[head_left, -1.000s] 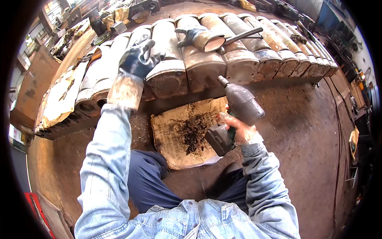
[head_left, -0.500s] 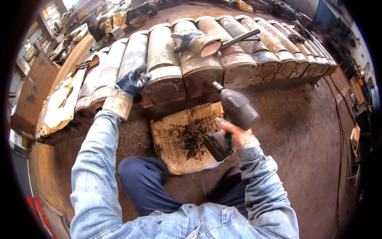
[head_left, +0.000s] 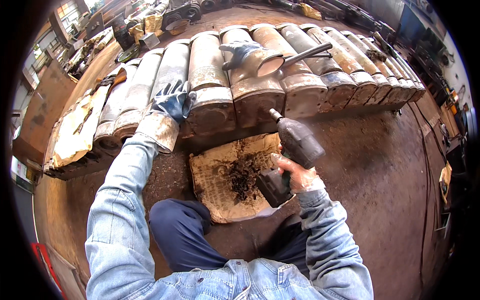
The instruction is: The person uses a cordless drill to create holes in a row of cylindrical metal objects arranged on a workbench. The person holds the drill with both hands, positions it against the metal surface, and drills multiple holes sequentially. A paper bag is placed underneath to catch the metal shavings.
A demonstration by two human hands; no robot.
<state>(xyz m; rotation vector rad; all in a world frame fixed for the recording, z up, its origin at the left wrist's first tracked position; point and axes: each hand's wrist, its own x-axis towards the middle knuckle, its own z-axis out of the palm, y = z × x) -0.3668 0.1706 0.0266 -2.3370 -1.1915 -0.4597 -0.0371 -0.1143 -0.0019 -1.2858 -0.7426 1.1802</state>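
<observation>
My right hand [head_left: 303, 177], in a thin clear glove, is wrapped round the handle of a dark cordless impact wrench [head_left: 301, 142]. The tool's socket tip points up and left at the round end [head_left: 257, 102] of a rusty metal cylinder, apart from it. My left hand [head_left: 172, 102], in a blue-coated work glove with a pale cuff, is spread with fingers apart over the row of cylinders. Whether it touches the grey cylinder [head_left: 172, 67] beneath, I cannot tell. A loose matching glove [head_left: 245, 56] lies on top of the cylinders, cuff toward me.
Several cylinders stretch side by side across the front, with two dark bars [head_left: 307, 54] on them. Dirty cardboard [head_left: 212, 197] holding dark grease or scrapings [head_left: 243, 177] lies on the floor before my knees. Yellowish paper [head_left: 77, 132] covers the left end. Cables [head_left: 425, 185] run along the right.
My left hand has moved slightly right, and its bent fingers have spread out. The impact wrench has stayed almost in place in my right hand. The view has shifted slightly.
</observation>
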